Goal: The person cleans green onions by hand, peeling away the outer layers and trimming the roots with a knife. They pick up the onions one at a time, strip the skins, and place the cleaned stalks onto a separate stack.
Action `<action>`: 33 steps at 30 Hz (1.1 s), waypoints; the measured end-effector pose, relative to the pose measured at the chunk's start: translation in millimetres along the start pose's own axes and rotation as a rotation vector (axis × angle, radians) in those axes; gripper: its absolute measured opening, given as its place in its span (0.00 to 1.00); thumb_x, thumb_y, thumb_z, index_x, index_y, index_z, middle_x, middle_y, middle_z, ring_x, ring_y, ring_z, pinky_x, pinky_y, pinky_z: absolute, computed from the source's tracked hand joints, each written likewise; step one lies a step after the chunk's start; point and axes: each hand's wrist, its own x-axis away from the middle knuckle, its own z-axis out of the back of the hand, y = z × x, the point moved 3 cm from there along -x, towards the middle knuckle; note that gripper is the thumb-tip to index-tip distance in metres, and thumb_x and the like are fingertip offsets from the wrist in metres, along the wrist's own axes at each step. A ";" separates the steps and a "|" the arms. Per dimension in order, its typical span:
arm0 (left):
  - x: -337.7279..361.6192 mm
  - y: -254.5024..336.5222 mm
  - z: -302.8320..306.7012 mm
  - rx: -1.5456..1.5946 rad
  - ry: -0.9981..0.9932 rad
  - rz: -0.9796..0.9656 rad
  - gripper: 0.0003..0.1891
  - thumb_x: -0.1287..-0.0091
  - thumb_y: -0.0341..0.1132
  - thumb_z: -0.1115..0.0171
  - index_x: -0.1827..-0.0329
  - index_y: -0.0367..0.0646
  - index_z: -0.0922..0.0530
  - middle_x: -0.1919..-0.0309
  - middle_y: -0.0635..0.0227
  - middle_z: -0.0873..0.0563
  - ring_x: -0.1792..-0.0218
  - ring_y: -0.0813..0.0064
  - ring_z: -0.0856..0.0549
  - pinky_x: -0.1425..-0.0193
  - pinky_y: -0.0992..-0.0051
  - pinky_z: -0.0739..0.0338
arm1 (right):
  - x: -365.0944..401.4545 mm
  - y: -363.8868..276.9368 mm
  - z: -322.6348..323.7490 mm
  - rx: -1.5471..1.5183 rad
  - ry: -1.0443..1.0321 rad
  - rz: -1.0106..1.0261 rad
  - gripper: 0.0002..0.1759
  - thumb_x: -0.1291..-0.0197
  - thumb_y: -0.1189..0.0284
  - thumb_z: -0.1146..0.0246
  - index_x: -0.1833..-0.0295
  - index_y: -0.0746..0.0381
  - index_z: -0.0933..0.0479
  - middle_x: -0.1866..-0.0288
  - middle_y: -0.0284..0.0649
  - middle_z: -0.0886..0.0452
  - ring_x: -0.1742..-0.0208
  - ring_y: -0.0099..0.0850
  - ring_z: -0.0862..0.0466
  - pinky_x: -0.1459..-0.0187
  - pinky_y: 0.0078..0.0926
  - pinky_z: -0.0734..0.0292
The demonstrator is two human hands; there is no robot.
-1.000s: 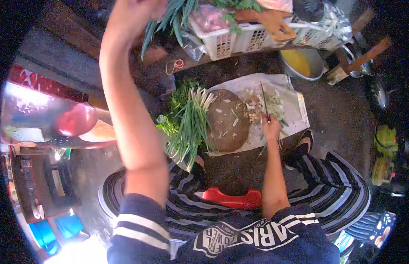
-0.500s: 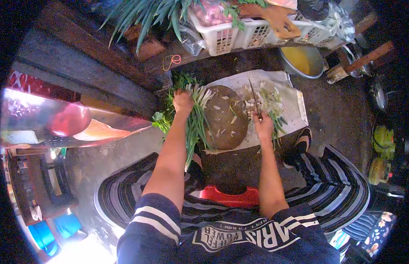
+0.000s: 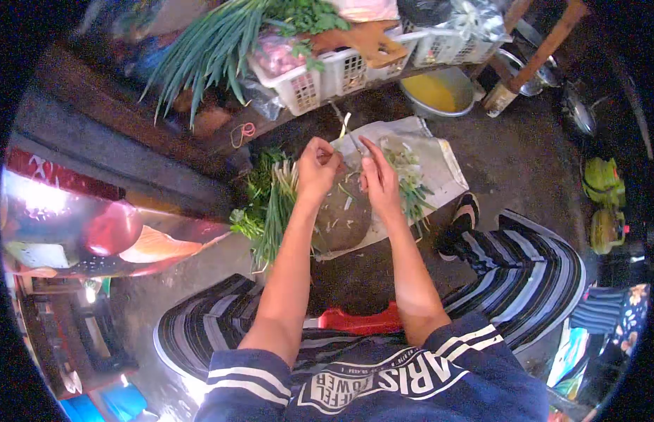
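My right hand (image 3: 380, 179) grips a knife (image 3: 349, 130), its thin blade slanting up and left. Close by on the left, my left hand (image 3: 317, 172) is raised over the round chopping board (image 3: 341, 228) with its fingers pinched; what they hold is too small to make out. A short pale stalk (image 3: 346, 124) shows beside the blade. Small white scraps lie on the board. Left of it rests a bundle of scallions (image 3: 274, 218) with leafy green herbs (image 3: 244, 221). Cut scallions (image 3: 410, 186) lie to the right, on a white sack (image 3: 439, 158) spread under the board.
White plastic baskets (image 3: 327, 81) stand at the back with a wooden board (image 3: 372, 43), long green scallions (image 3: 214, 56) and plastic bags. A metal basin (image 3: 439, 91) holds yellow liquid. A wooden post (image 3: 523, 70) rises right of it. Two green containers (image 3: 602, 200) stand far right.
My left hand has left the scallion bundle and moved right, over the board. My right hand has lifted the knife from the cut pieces and brought it toward the left hand. The view has shifted.
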 end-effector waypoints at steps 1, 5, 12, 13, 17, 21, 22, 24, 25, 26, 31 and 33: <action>3.0 5.6 -9.4 0.043 -0.029 -0.040 0.07 0.40 0.18 0.44 0.64 0.38 0.31 0.73 0.65 0.20 0.74 0.78 0.18 0.72 0.79 0.24 | -0.9 -5.6 0.4 0.036 0.020 0.111 0.22 0.34 0.61 0.45 0.36 0.56 0.30 0.80 0.33 0.27 0.81 0.22 0.32 0.77 0.23 0.36; 10.7 21.8 -32.6 -0.088 -0.003 -0.087 0.07 0.40 0.18 0.45 0.62 0.37 0.32 0.71 0.65 0.18 0.72 0.79 0.20 0.69 0.78 0.25 | 2.1 -21.0 13.5 0.233 0.009 0.166 0.25 0.35 0.62 0.44 0.33 0.53 0.32 0.77 0.40 0.24 0.81 0.29 0.28 0.74 0.27 0.32; 15.5 25.9 -49.0 -0.178 0.039 -0.309 0.10 0.38 0.23 0.43 0.53 0.36 0.27 0.68 0.59 0.16 0.67 0.73 0.18 0.60 0.72 0.25 | 1.9 -23.9 19.9 0.332 0.116 0.268 0.23 0.33 0.59 0.48 0.35 0.51 0.30 0.59 0.50 0.17 0.72 0.45 0.19 0.70 0.35 0.27; 15.8 26.8 -50.6 -0.172 0.043 -0.304 0.10 0.38 0.23 0.44 0.53 0.36 0.25 0.65 0.62 0.16 0.63 0.75 0.18 0.56 0.74 0.25 | 2.1 -23.8 21.2 0.344 0.117 0.206 0.22 0.33 0.59 0.49 0.35 0.51 0.30 0.58 0.49 0.17 0.71 0.46 0.18 0.69 0.36 0.27; 20.1 38.5 -50.8 -0.288 0.078 -0.216 0.09 0.36 0.25 0.45 0.54 0.35 0.22 0.63 0.63 0.15 0.61 0.79 0.19 0.53 0.77 0.26 | -1.1 -27.0 22.2 0.336 0.151 0.332 0.21 0.32 0.60 0.49 0.36 0.48 0.28 0.59 0.48 0.17 0.71 0.46 0.18 0.69 0.36 0.26; 19.2 36.0 -48.5 -0.280 0.142 -0.282 0.07 0.36 0.26 0.43 0.58 0.34 0.21 0.67 0.63 0.14 0.64 0.80 0.18 0.55 0.77 0.26 | 0.1 -31.8 24.9 0.489 0.122 0.259 0.19 0.32 0.59 0.50 0.38 0.45 0.27 0.62 0.48 0.17 0.71 0.47 0.18 0.69 0.38 0.26; 19.7 36.7 -47.3 -0.307 0.133 -0.263 0.07 0.37 0.27 0.43 0.59 0.34 0.21 0.68 0.63 0.14 0.65 0.80 0.18 0.57 0.77 0.25 | 0.6 -33.6 25.0 0.537 0.114 0.219 0.19 0.32 0.59 0.50 0.38 0.44 0.27 0.63 0.48 0.17 0.71 0.48 0.19 0.69 0.39 0.26; 20.1 37.9 -46.6 -0.332 0.122 -0.241 0.06 0.37 0.27 0.42 0.61 0.34 0.20 0.68 0.62 0.14 0.67 0.81 0.18 0.59 0.77 0.25 | -0.1 -31.7 23.2 0.530 0.142 0.245 0.19 0.32 0.59 0.50 0.39 0.44 0.26 0.63 0.48 0.17 0.71 0.48 0.19 0.68 0.39 0.26; 19.9 37.6 -46.7 -0.378 0.124 -0.246 0.06 0.37 0.27 0.42 0.61 0.34 0.20 0.69 0.63 0.14 0.68 0.81 0.19 0.61 0.77 0.25 | -0.1 -31.6 23.3 0.523 0.172 0.273 0.19 0.32 0.58 0.50 0.39 0.44 0.26 0.63 0.48 0.17 0.70 0.48 0.19 0.68 0.39 0.26; 19.7 37.6 -46.6 -0.424 0.126 -0.251 0.06 0.37 0.27 0.42 0.62 0.34 0.20 0.70 0.63 0.14 0.70 0.81 0.19 0.63 0.77 0.25 | -0.2 -31.3 23.7 0.524 0.171 0.272 0.19 0.32 0.58 0.50 0.39 0.44 0.26 0.63 0.48 0.17 0.70 0.48 0.19 0.68 0.39 0.26; 19.0 33.9 -42.2 -0.422 0.127 -0.238 0.05 0.38 0.28 0.42 0.63 0.37 0.20 0.75 0.57 0.16 0.78 0.77 0.22 0.70 0.76 0.28 | -9.9 -8.9 54.6 0.499 0.361 0.169 0.19 0.32 0.55 0.50 0.41 0.45 0.24 0.63 0.47 0.17 0.66 0.46 0.18 0.64 0.38 0.26; 15.5 25.6 -39.2 -0.370 0.109 -0.227 0.05 0.37 0.29 0.43 0.64 0.37 0.20 0.76 0.60 0.16 0.77 0.77 0.22 0.69 0.77 0.28 | -14.5 -9.1 72.2 0.528 0.324 0.086 0.19 0.32 0.56 0.50 0.41 0.48 0.24 0.60 0.46 0.17 0.61 0.38 0.18 0.59 0.32 0.26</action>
